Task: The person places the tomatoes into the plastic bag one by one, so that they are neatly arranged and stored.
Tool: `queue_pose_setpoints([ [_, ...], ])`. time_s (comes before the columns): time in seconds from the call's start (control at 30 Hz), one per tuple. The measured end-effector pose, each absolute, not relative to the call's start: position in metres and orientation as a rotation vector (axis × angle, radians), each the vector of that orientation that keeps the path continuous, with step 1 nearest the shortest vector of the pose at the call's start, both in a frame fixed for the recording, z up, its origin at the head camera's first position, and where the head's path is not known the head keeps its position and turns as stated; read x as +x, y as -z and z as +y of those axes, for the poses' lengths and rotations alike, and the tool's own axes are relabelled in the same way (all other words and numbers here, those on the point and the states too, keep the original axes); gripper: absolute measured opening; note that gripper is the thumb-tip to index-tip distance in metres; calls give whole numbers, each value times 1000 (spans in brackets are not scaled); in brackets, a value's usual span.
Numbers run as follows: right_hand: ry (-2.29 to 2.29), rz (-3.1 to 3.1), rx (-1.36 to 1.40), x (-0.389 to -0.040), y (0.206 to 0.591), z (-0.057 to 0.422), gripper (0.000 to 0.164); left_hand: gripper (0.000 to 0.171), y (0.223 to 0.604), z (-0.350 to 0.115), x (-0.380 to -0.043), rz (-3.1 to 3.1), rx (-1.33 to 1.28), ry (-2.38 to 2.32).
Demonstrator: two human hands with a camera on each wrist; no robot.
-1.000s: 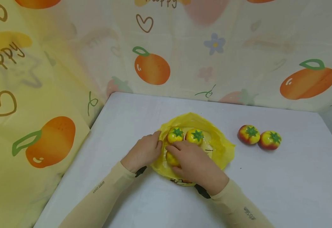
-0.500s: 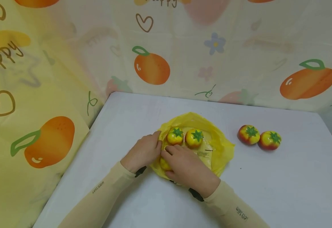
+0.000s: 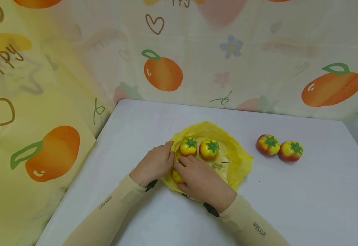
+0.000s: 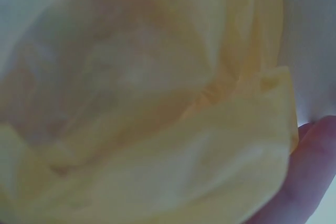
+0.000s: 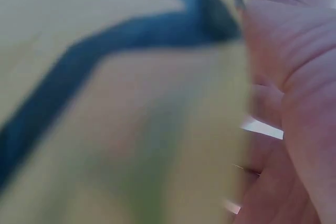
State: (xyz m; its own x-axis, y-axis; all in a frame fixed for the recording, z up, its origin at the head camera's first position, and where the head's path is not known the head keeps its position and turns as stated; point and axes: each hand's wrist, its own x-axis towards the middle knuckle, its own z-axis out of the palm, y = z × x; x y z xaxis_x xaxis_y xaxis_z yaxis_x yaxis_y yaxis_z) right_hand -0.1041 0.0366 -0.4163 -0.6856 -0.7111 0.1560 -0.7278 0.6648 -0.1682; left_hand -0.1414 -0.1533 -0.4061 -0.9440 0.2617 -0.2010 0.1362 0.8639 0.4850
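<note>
A yellow plastic bag (image 3: 239, 165) lies spread open on the white table. Inside it, toward the back, two yellow-red toy persimmons (image 3: 209, 149) with green star-shaped leaves sit side by side. My left hand (image 3: 155, 161) pinches the bag's left rim; thin bag film fills most of the left wrist view, with a finger (image 4: 310, 171) at its edge. Reaching into the bag's near left part, my right hand (image 3: 206, 181) has its curled fingers round a third toy persimmon (image 3: 177, 176), mostly hidden beneath the hand. Blurred printed film (image 5: 131, 103) covers much of the right wrist view.
Two more toy persimmons (image 3: 268, 145) touch each other on the table (image 3: 305, 194), right of the bag. A fruit-patterned cloth (image 3: 197, 68) hangs behind the table and along its left side.
My right hand has shifted left and slightly nearer with the third toy persimmon, uncovering the back pair and printed text on the bag. My left hand keeps its place on the rim.
</note>
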Motion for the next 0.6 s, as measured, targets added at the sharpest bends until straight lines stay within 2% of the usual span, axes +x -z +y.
queue_pose_setpoints([
  [0.6, -321, -2837, 1213, -106, 421, 37, 43, 53, 407, -152, -142, 2768, 276, -684],
])
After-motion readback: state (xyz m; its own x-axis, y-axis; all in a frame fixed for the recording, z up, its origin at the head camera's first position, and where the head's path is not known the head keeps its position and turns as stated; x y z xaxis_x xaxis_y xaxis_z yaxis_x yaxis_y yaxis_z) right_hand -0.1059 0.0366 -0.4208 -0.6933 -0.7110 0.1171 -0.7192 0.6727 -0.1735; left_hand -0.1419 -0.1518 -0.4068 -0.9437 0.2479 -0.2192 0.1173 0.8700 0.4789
